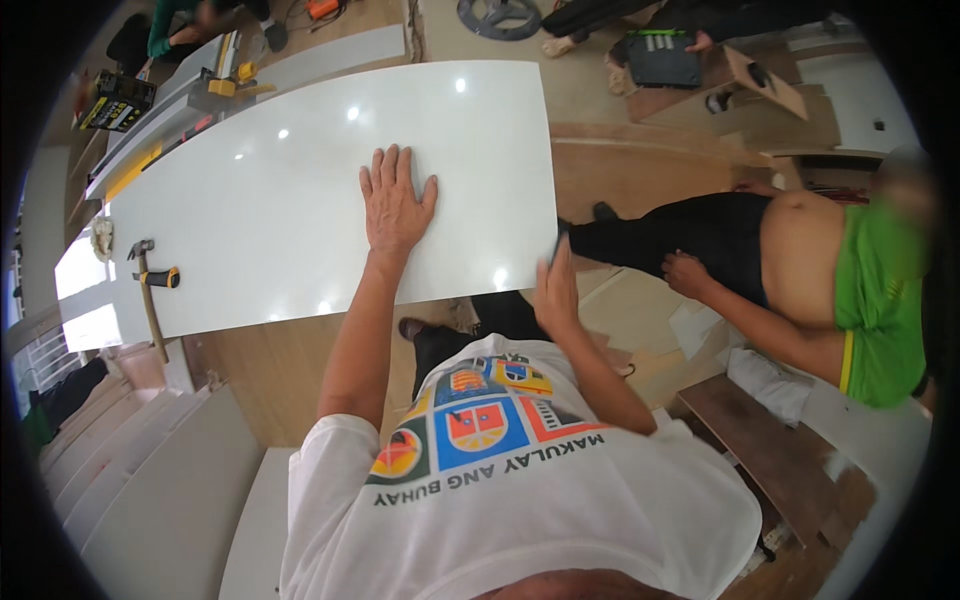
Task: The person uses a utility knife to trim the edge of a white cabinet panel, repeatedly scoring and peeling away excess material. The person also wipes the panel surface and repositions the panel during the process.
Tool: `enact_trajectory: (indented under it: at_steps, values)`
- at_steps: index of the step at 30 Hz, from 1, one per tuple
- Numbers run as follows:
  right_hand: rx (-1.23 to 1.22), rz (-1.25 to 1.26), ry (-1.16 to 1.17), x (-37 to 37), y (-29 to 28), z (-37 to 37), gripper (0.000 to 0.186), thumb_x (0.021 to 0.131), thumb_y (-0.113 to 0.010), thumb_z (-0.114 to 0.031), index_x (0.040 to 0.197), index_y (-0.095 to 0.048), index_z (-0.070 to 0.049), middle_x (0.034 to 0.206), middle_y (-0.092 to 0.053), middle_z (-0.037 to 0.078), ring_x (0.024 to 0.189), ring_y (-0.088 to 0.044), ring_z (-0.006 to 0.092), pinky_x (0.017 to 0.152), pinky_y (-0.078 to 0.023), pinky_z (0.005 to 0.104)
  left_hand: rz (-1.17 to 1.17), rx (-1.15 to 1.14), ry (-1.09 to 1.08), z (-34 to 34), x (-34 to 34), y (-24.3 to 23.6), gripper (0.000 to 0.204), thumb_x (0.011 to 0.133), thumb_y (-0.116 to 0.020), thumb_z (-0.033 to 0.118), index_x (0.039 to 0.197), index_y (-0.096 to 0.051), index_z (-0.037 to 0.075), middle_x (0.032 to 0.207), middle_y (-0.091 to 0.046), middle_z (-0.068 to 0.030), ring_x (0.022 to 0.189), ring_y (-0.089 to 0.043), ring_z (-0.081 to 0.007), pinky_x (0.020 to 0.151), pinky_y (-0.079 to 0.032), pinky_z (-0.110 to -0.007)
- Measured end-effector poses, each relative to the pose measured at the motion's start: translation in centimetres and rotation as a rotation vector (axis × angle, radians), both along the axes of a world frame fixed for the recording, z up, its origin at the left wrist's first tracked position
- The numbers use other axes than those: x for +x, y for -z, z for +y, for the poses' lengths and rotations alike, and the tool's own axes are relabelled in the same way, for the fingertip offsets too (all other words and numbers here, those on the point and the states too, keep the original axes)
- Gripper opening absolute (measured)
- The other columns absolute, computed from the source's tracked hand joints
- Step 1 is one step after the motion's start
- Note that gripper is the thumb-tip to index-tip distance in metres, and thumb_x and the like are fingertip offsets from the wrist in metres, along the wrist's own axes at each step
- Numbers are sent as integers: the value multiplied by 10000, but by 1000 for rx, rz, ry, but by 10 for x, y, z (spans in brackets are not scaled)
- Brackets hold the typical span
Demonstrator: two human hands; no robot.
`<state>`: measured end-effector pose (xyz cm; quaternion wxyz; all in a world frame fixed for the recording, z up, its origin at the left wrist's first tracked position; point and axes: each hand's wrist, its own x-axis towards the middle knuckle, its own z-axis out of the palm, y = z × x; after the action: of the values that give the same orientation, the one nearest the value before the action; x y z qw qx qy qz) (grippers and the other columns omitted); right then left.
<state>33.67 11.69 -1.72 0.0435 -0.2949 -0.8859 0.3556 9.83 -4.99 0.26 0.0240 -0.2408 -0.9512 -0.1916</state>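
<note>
Directly beneath the left fingers (391, 167) lies the white board (280, 210).

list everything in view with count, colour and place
panel: 1, white, centre
hammer: 1, grey and brown, panel's left end
hand tool: 1, yellow and black, by hammer
box: 1, black and yellow, upper left
spoked ring: 1, grey, top centre
case: 1, black and green, upper right
long board: 1, brown, lower right
co-workers: at least 3, green and dark clothes, right and top
shirt: 1, white, lower centre
left hand: 1, on panel
right hand: 1, panel's right edge
</note>
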Motion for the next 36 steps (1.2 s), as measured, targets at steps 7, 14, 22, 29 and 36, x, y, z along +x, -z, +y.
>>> enact_trajectory:
  at_steps: [7,14,22,29,36]
  values:
    - [-87,-158,127,115,-43,-29,492,1067,-391,-274,1419,-432,68,1363,-505,350,1276,-486,491,1081,-383,503,8,229,14,-25,17,18,564,969,-599,290,1449,-465,25,1503,-444,-203,1448,-334,-409,1216,-207,-553]
    - [-558,130,384,63,-36,-69,378,1016,-499,-212,1262,-609,52,1142,-668,185,1000,-647,268,904,-497,363,55,-12,223,-171,143,11,543,953,-623,312,1433,-520,80,1572,-367,-201,1483,-276,-414,1217,-210,-562]
    - [-774,86,-163,-38,-62,-221,191,994,-535,-62,1124,-641,29,1079,-675,124,870,-652,117,811,-528,318,-817,352,-310,-344,271,79,386,892,-662,265,1182,-661,10,1077,-689,-281,1041,-667,-419,897,-538,-467]
    - [34,464,-919,-159,-84,-328,254,933,-596,-64,1182,-646,-63,1175,-595,167,972,-623,359,828,-517,402,-691,480,-1341,-455,399,168,465,877,-665,299,1233,-676,1,1097,-715,-262,1036,-699,-381,915,-534,-440]
    - [357,475,-1178,-233,-55,-387,776,799,-805,-138,1459,-425,9,1354,-483,267,1245,-467,457,1050,-388,503,-945,750,-1592,-461,483,206,402,883,-660,296,1126,-730,-17,999,-742,-225,977,-717,-325,873,-530,-404]
